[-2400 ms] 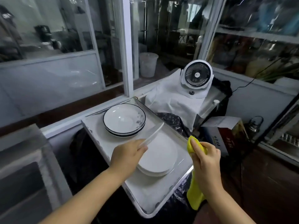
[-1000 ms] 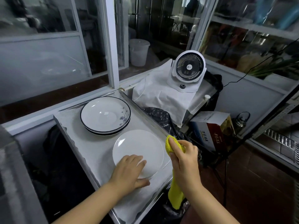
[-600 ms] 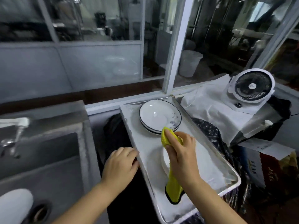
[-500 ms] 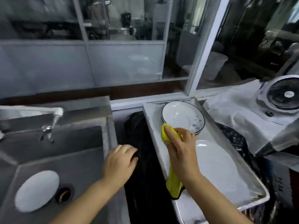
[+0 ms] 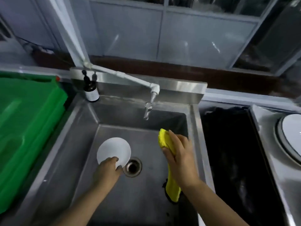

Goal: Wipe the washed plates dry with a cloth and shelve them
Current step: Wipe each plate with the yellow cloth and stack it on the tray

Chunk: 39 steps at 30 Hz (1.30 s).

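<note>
Left hand (image 5: 106, 171) reaches down into the stainless steel sink basin (image 5: 68, 160), fingers curled over the near edge of a small round white plate (image 5: 114, 152) lying flat on the basin floor, just beside the round metal drain (image 5: 132, 167); thumb side is hidden, so cannot tell if the pinch is closed or only resting on the rim. Right hand (image 5: 178, 154) is closed around a bunched yellow microfibre cloth (image 5: 164, 140), its tail hanging down below the wrist over the basin. Likely step: pick up the next plate for drying. Risks, as judgement: plate probably wet and lying flat on smooth steel, so an edge-only pinch could slip and the plate drop back or chip against the drain ring; lifting it steeply could knock the white tap spout (image 5: 149, 110) above. The hanging cloth tail could drag on the wet basin floor and soak, so wiping smears instead of dries. A dark pump bottle (image 5: 90, 90) at the back corner sits well apart, low risk.
</note>
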### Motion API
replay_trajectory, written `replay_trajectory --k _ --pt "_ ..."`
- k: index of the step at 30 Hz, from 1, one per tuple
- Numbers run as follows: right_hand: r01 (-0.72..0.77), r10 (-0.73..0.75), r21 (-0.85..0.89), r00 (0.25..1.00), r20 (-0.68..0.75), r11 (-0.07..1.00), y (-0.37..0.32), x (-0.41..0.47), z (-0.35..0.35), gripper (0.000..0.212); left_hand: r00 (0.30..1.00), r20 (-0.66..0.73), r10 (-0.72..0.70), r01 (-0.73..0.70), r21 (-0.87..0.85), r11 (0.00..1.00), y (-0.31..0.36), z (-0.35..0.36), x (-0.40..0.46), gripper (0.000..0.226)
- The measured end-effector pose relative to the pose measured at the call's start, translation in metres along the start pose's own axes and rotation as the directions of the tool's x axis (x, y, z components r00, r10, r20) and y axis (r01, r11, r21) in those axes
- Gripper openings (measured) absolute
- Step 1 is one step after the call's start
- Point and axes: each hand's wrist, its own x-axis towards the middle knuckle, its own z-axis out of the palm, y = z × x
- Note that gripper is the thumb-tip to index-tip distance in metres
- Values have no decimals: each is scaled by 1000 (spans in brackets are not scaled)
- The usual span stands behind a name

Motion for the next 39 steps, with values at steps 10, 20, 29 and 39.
replay_trajectory --k 10,20,29,39 --pt "-128 146 -107 971 187 986 31 24 169 45 837 372 -401 537 -428 727 -132 91 118 19" --pt "-271 303 -169 931 203 948 52 19 207 42 656 485 -578 706 -665 244 -143 112 161 35" --pt "-242 273 -184 948 164 953 41 35 188 41 684 530 -501 693 -686 221 -117 84 171 41" --pt "-61 81 -140 986 144 988 9 39 137 51 926 32 -376 295 -683 668 -78 -25 134 36"
